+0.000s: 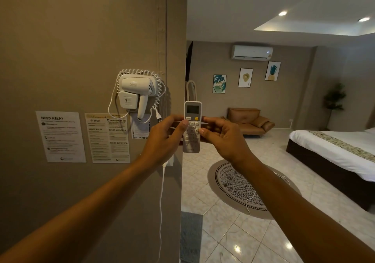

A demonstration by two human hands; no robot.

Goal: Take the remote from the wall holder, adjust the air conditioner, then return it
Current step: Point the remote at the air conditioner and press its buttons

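Head view shows the white remote [192, 126] held upright at the wall's [81, 49] outer corner, left hand [165, 139] and right hand [223, 139] both clamped on its sides, thumbs on the buttons (display seemingly blank), facing the air conditioner [252, 52] across the room.

Remote [192, 126] was matt white plastic with a dull grey screen. Hair dryer [138, 91] was smooth white plastic. Floor tiles [239, 240] were glossy and reflective. Sofa [248, 120] looked like tan leather. Wall notices [60, 136] were paper.
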